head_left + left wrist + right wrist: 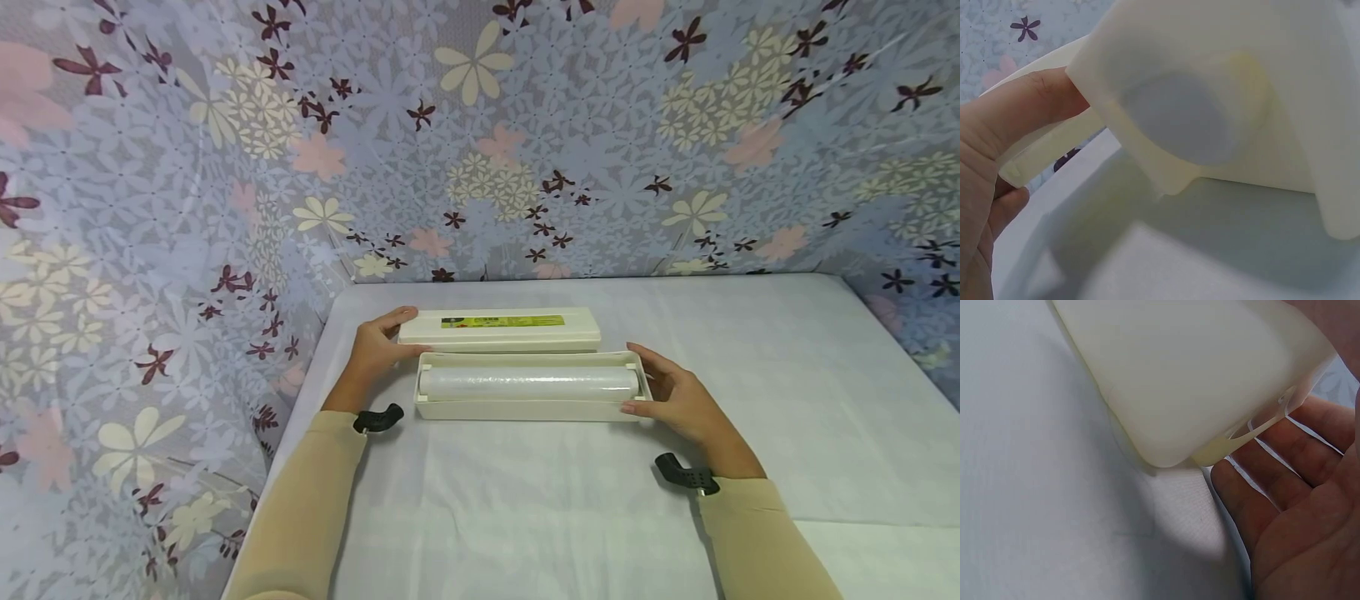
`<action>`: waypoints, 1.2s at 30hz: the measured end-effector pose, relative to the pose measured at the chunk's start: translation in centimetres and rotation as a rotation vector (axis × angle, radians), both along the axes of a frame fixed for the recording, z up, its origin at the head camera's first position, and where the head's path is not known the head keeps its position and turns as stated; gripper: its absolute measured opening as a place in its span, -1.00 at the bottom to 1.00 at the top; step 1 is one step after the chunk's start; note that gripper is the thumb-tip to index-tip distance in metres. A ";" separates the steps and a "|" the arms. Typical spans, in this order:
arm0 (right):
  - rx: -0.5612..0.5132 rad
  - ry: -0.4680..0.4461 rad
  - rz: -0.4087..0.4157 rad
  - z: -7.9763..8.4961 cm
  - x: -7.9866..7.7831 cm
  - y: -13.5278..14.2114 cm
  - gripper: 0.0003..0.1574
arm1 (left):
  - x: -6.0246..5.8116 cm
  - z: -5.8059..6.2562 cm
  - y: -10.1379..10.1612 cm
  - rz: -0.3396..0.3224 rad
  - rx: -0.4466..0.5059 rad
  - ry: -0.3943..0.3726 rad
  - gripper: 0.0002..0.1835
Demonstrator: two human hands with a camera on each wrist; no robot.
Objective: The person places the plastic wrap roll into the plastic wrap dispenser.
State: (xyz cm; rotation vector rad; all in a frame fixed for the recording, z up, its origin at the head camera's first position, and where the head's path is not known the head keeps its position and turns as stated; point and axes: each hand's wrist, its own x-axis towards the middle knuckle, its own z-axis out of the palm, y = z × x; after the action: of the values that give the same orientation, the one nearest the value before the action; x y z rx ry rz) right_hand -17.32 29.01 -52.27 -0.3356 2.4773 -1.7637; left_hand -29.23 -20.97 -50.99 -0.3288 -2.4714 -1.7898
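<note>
Right hand (681,403) grips box (525,411), left hand (375,346) seemingly lid (510,335)

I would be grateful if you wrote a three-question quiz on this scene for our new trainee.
1. Which hand grips the labelled lid?
2. Where does the pale roll lie?
A) on top of the lid
B) inside the open box
C) behind the lid
3. True or false: the right hand is holding the box at its left end, as the head view shows it.

Key:
1. The left hand, at the lid's left end.
2. B
3. False: it grips the box's right end.
</note>
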 end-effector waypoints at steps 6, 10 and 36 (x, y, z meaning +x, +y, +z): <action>-0.009 0.008 0.001 -0.1 0.0 0.0 0.32 | 0.1 0.3 -0.1 0.008 -0.026 0.015 -0.07; -0.023 0.012 0.011 -0.1 0.0 0.0 0.31 | 0.1 0.5 -0.2 0.003 -0.038 0.028 -0.05; -0.037 0.020 0.013 -0.3 -0.1 0.1 0.30 | 0.5 1.3 -0.1 0.057 0.013 0.050 -0.12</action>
State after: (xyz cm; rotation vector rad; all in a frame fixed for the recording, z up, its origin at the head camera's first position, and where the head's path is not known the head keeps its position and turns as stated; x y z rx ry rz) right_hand -17.42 29.11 -52.55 -0.3735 2.4525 -1.8117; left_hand -28.68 -21.06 -49.65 -0.2956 -2.4098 -1.7530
